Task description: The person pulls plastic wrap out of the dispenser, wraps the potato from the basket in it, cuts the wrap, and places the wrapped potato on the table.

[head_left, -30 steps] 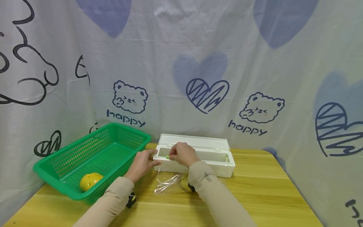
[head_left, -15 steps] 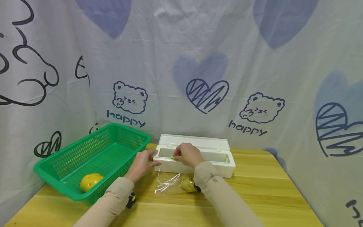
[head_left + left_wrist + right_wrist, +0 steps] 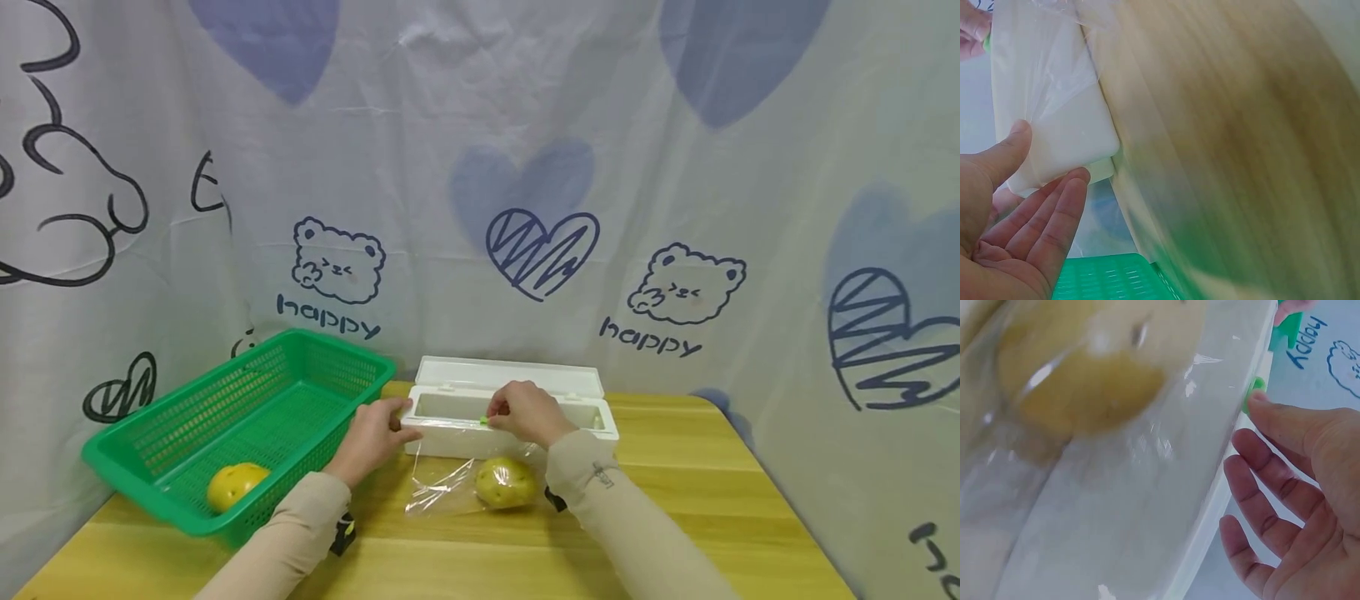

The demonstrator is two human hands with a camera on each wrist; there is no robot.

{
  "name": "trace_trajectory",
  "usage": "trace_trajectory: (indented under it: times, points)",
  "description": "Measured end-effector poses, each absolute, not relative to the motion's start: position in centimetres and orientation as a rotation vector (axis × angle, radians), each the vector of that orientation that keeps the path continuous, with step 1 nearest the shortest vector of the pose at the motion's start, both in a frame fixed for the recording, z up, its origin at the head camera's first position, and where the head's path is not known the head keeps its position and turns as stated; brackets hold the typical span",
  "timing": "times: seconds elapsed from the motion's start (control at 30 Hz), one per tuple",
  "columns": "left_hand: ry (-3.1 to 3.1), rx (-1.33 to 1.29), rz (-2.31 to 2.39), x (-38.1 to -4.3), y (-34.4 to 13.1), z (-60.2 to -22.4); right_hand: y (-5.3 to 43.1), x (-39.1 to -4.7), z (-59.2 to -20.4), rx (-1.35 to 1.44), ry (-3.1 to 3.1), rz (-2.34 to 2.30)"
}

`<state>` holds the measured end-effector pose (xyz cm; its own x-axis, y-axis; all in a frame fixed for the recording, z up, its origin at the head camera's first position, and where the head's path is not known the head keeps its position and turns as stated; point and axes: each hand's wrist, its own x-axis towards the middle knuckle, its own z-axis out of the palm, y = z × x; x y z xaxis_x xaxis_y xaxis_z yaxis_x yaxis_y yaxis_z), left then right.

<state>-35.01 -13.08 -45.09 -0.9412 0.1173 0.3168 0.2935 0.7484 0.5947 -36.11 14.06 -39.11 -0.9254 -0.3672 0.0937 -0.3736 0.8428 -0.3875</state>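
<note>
A long white cling film dispenser (image 3: 450, 443) stands on the wooden table with its lid (image 3: 502, 372) raised at the back. My left hand (image 3: 371, 437) grips its left end, thumb on the front and fingers against the end. On the front rim, my right hand (image 3: 528, 412) pinches a small green slide cutter (image 3: 483, 421), near the middle of the box; in the right wrist view the thumb presses on it. Clear cling film (image 3: 438, 492) hangs from the front edge over the table. It covers a yellow potato (image 3: 506, 483) right before the dispenser.
To the left is a green plastic basket (image 3: 142, 479) with another yellow potato (image 3: 236, 486) inside. The wooden table (image 3: 690, 492) ends at a rounded back right corner. A printed white curtain (image 3: 435, 108) hangs behind and at both sides.
My right hand has slid the green cutter rightward along the dispenser's front rim. The forearm has moved off the film-covered potato, which now shows fully. My left hand has stayed on the box end.
</note>
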Motion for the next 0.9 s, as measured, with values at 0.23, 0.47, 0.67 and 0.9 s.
trace_trajectory:
  times: [0.23,0.47,0.67,0.9]
  points:
    - [-2.696,-0.322,-0.966,-35.0,-13.2,-45.1,16.2,-35.9,-39.0,0.607,-2.998,0.64]
    - [-2.7,-0.316,-0.984,-34.9,-13.1,-45.2,16.7,-35.7,-38.9,0.621,-3.006,0.603]
    - [-2.697,-0.305,-1.012,-34.6,-13.2,-45.5,17.3,-35.6,-39.2,0.628,-3.019,0.607]
    - [-2.675,-0.328,-0.998,-35.0,-13.0,-45.5,18.0,-35.5,-39.4,0.6,-3.007,0.611]
